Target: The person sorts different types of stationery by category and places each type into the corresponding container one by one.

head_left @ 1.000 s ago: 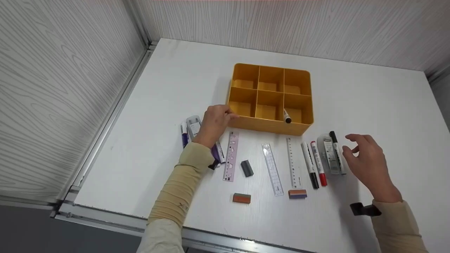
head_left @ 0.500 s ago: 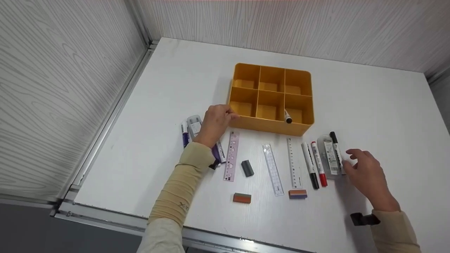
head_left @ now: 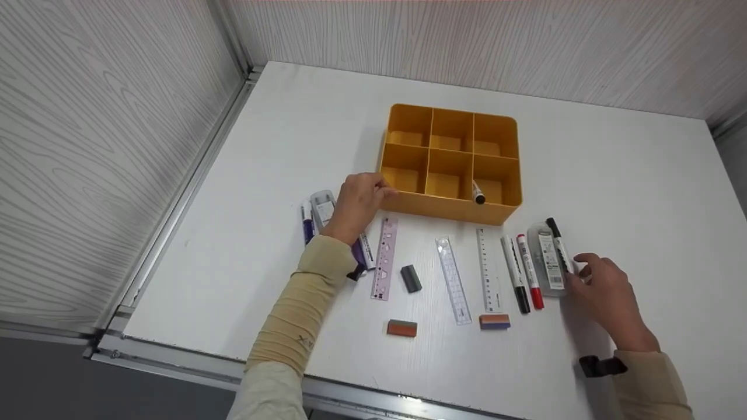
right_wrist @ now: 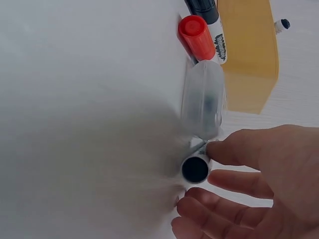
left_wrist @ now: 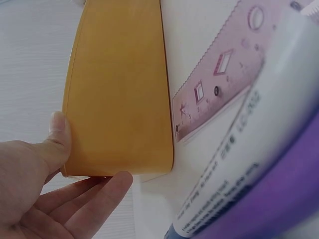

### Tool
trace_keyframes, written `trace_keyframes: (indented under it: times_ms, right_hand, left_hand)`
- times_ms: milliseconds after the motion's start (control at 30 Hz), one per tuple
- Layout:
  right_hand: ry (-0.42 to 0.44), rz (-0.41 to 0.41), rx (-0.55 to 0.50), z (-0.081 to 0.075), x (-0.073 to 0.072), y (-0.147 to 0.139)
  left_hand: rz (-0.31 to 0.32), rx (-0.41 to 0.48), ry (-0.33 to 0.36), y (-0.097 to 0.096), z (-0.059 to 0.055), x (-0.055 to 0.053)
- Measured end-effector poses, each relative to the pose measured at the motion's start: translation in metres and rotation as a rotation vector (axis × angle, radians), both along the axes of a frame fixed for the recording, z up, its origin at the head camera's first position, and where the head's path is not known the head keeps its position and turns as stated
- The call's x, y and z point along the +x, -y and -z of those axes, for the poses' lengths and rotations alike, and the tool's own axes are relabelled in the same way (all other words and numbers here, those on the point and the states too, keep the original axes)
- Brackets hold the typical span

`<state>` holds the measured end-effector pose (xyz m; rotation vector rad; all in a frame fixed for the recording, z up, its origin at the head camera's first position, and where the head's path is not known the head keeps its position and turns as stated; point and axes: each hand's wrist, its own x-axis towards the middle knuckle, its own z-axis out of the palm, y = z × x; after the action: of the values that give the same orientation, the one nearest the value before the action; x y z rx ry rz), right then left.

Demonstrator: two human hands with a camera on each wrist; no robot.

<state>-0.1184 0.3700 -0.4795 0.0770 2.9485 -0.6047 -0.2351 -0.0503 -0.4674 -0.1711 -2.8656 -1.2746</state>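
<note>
My left hand (head_left: 357,204) holds the near left corner of the yellow six-compartment organizer box (head_left: 443,209); in the left wrist view its thumb (left_wrist: 59,130) lies along the rim and its fingers on the outer wall. At the right, my right hand (head_left: 604,291) pinches a white marker with a black cap (head_left: 558,240) between thumb and forefinger, the other fingers loosely bent. That marker's dark end (right_wrist: 195,169) faces the right wrist camera. Against it lies a clear plastic case (head_left: 547,262) with a white label. Another black-ended marker (head_left: 478,192) leans in the box's front right compartment.
Left of the right hand lie a red-capped marker (head_left: 529,271), a black-capped marker (head_left: 515,274) and two clear rulers (head_left: 453,281). Nearer are a pink ruler (head_left: 384,259), a grey eraser (head_left: 410,279) and two coloured erasers (head_left: 401,328). Purple markers (head_left: 307,221) lie partly behind the left forearm.
My right hand has come down and slightly left, closing its thumb and forefinger on the black-capped marker beside the clear case. The left hand and the box stay in place.
</note>
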Motion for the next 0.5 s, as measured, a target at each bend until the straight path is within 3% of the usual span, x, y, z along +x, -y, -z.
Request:
trace_keyframes:
  times_ms: [500]
  right_hand:
    - [0.075,0.020,0.014,0.0019,-0.0058,0.0012]
  left_hand:
    - [-0.001,-0.015,-0.001,-0.0009,0.0001,0.0005]
